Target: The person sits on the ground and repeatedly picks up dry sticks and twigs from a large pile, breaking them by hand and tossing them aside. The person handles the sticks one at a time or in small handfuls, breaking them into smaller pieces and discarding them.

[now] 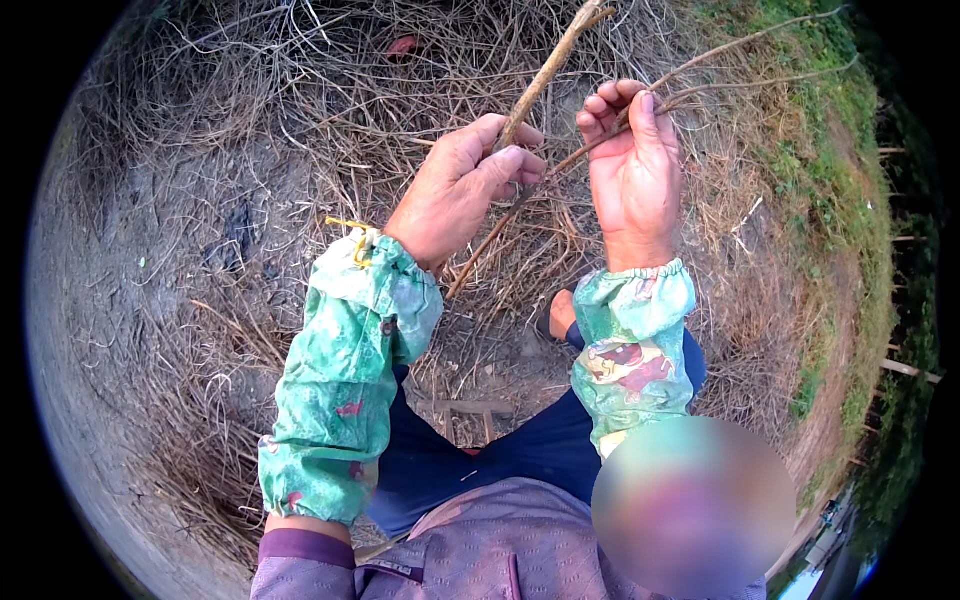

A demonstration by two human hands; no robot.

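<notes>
My left hand (455, 185) is wrapped round a thick, light-brown stick (550, 68) that points up and away, its far end forked. Between thumb and fingers, my right hand (638, 170) pinches a thinner forked twig (572, 160). The twig's two long prongs reach out to the upper right, and its lower end slants down past my left fingertips toward my left wrist. Whether the left fingers also touch the twig, I cannot tell. Green patterned sleeve covers are on both forearms, with a yellow tie at the left wrist.
Heaps of dry twigs (260, 80) lie beyond my hands, and more brushwood (215, 440) is at the left. Green grass (815, 180) runs along the right. A foot (562, 315) stands on the ground below my right wrist. A small wooden frame (465, 408) shows between my legs.
</notes>
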